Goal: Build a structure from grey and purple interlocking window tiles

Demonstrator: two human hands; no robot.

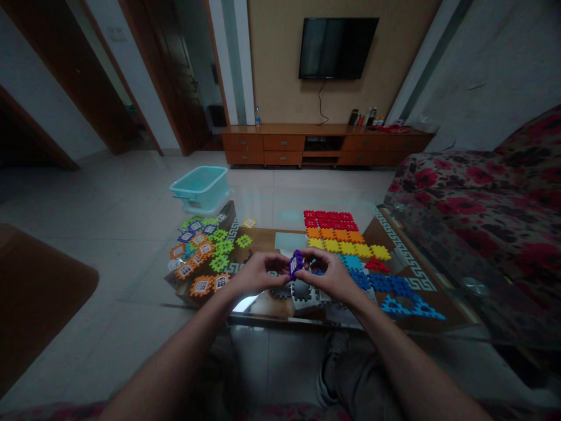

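Observation:
Between my two hands, above the glass table, are purple interlocking tiles (296, 264), one bearing a white window pattern. My left hand (262, 273) pinches their left side between thumb and fingers. From the right, my right hand (326, 270) grips the same tiles. Just beneath my hands lie grey and black notched tiles (300, 290). Beyond and right of my right hand, tiles lie in colour rows: red (331, 220), orange (335, 235), yellow (350, 248) and blue (385, 284). Loose green tiles (221, 248) and orange window tiles (202, 285) lie to the left of my left hand.
A turquoise plastic bin (200, 181) stands at the table's far left corner. The glass table (144, 292) has its front edge close to my knees. A flowered sofa (438, 199) is on the right, and a brown rounded seat (44, 292) on the left.

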